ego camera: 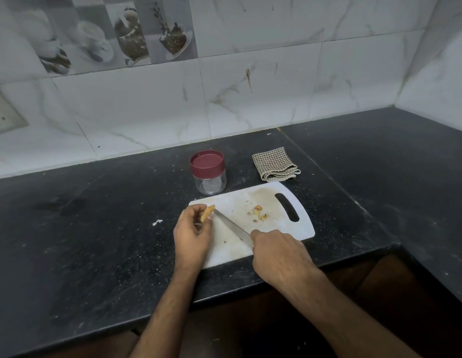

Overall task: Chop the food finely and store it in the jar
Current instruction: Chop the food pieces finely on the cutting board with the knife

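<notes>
Fingers point(198, 211) of the left hand point(192, 232) curl round a small orange-brown piece of food point(208, 212), pinching it over the left end of the white board point(273, 202). Against it lies the tip of the knife point(231, 224), whose blade slants down to the right hand point(279, 254); those fingers are wrapped round the hidden handle. Chopped bits point(258, 214) lie mid-board, near the slot. At the board's far edge stands the jar point(208, 173), its maroon lid on. Right of it, towards the back of the worktop point(95, 241), lies a folded checked cloth point(275, 164).
</notes>
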Action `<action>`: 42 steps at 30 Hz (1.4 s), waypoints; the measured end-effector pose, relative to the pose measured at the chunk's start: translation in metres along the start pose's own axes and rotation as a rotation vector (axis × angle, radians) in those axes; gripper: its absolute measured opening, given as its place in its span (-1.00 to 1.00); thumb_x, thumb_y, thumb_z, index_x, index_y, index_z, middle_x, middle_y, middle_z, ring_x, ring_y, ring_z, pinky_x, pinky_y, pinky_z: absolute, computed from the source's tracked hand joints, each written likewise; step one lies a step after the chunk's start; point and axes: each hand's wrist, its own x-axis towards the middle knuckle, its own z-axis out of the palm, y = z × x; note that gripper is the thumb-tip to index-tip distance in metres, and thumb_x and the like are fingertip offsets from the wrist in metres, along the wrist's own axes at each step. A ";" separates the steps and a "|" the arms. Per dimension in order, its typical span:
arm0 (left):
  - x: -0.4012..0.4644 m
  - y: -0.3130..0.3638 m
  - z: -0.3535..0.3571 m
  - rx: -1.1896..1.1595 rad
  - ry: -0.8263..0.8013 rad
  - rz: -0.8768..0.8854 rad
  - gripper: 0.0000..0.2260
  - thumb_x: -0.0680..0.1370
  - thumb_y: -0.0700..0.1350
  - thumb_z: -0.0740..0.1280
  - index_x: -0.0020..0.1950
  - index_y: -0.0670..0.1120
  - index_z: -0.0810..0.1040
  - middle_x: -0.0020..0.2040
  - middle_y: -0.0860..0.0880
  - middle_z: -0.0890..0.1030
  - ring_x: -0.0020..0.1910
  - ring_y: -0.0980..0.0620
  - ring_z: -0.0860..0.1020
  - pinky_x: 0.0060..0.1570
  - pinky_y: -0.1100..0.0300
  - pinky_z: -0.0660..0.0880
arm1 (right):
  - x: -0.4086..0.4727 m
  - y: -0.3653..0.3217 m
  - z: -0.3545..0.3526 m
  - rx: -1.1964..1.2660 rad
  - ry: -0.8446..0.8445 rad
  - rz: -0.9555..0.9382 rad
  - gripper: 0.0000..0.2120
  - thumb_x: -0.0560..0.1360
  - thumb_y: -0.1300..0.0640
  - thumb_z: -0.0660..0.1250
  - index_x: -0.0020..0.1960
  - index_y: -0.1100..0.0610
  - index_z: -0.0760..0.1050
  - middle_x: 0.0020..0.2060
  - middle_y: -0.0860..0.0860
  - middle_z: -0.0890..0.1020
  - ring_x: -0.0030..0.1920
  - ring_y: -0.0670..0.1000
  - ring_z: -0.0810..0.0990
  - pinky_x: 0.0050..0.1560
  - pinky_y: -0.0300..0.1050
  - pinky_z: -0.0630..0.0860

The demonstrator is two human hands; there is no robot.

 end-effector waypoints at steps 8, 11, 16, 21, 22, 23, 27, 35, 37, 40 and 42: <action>-0.001 0.000 0.001 0.148 -0.057 0.137 -0.69 0.62 -0.20 0.36 0.36 -0.05 0.58 0.06 0.12 0.58 0.03 0.18 0.55 0.10 0.27 0.50 | 0.017 0.017 -0.007 -0.013 0.049 0.100 -0.68 0.62 0.19 0.07 0.31 0.06 0.43 -0.02 0.04 0.59 -0.13 0.06 0.48 -0.14 -0.05 0.44; -0.001 0.001 0.002 0.182 -0.072 0.166 -0.69 0.61 -0.22 0.36 0.36 -0.09 0.60 0.06 0.08 0.58 0.02 0.16 0.54 0.15 0.22 0.51 | 0.020 0.027 -0.004 0.004 0.047 0.140 -0.71 0.63 0.15 0.08 0.30 0.05 0.44 -0.12 0.00 0.51 -0.10 0.04 0.54 -0.14 -0.05 0.46; 0.000 0.000 0.002 0.220 -0.060 0.177 -0.74 0.60 -0.19 0.37 0.29 -0.12 0.64 0.12 0.05 0.61 0.07 0.09 0.59 0.18 0.08 0.55 | 0.017 0.038 -0.004 0.031 0.068 0.181 -0.78 0.66 0.10 0.09 0.22 0.06 0.45 -0.12 -0.01 0.49 -0.10 0.04 0.52 -0.13 -0.04 0.42; -0.002 0.003 0.002 0.221 -0.065 0.193 -0.76 0.59 -0.20 0.38 0.25 -0.11 0.64 0.12 0.08 0.61 0.05 0.13 0.57 0.14 0.11 0.56 | 0.016 0.048 -0.006 0.058 0.146 0.202 -0.80 0.67 0.07 0.09 0.20 0.02 0.44 -0.15 -0.03 0.52 -0.10 0.03 0.54 -0.14 -0.04 0.45; -0.003 0.004 0.002 0.223 -0.070 0.201 -0.75 0.59 -0.22 0.37 0.26 -0.11 0.63 0.12 0.08 0.61 0.06 0.14 0.57 0.15 0.13 0.55 | 0.015 0.050 -0.006 0.057 0.174 0.212 -0.82 0.68 0.06 0.09 0.19 0.02 0.43 -0.17 -0.03 0.51 -0.12 0.04 0.54 -0.16 -0.04 0.45; -0.003 0.005 0.002 0.225 -0.077 0.210 -0.74 0.59 -0.23 0.37 0.27 -0.10 0.62 0.13 0.08 0.60 0.07 0.14 0.56 0.15 0.15 0.54 | 0.015 0.052 -0.006 0.050 0.202 0.221 -0.82 0.68 0.07 0.08 0.18 0.03 0.42 -0.19 -0.03 0.50 -0.14 0.04 0.54 -0.17 -0.04 0.44; -0.005 0.008 0.003 0.240 -0.109 0.226 -0.72 0.59 -0.25 0.36 0.29 -0.09 0.59 0.12 0.10 0.57 0.08 0.15 0.54 0.15 0.17 0.52 | 0.017 0.056 -0.004 -0.050 0.235 0.225 -0.81 0.66 0.12 0.11 0.20 0.03 0.44 -0.22 -0.02 0.50 -0.16 0.05 0.59 -0.24 -0.04 0.46; -0.005 0.008 0.001 0.217 -0.082 0.207 -0.73 0.59 -0.26 0.34 0.28 -0.10 0.58 0.13 0.09 0.55 0.10 0.11 0.54 0.17 0.11 0.53 | 0.008 0.049 -0.009 -0.184 0.221 0.120 -0.83 0.64 0.14 0.16 0.14 -0.02 0.49 -0.33 -0.05 0.42 -0.26 0.03 0.54 -0.28 -0.03 0.53; -0.005 0.008 0.002 0.222 -0.088 0.216 -0.74 0.59 -0.26 0.34 0.28 -0.10 0.58 0.13 0.09 0.54 0.10 0.12 0.54 0.18 0.12 0.53 | 0.017 0.053 -0.018 -0.214 0.242 0.136 -0.79 0.62 0.19 0.17 0.20 -0.01 0.46 -0.33 -0.04 0.40 -0.26 0.05 0.51 -0.27 -0.01 0.53; -0.005 0.007 0.001 0.241 -0.093 0.227 -0.73 0.60 -0.25 0.34 0.30 -0.11 0.58 0.16 0.08 0.53 0.12 0.13 0.53 0.22 0.10 0.52 | 0.035 0.058 -0.027 -0.270 0.244 0.142 -0.68 0.59 0.25 0.21 0.29 -0.02 0.42 -0.29 -0.03 0.41 -0.24 0.06 0.49 -0.27 0.01 0.52; -0.005 0.007 0.001 0.251 -0.089 0.234 -0.74 0.61 -0.24 0.35 0.30 -0.12 0.58 0.17 0.07 0.54 0.12 0.12 0.53 0.24 0.09 0.52 | 0.043 0.062 -0.029 -0.292 0.227 0.135 -0.64 0.59 0.25 0.23 0.32 -0.04 0.41 -0.26 -0.03 0.41 -0.21 0.05 0.48 -0.29 0.02 0.48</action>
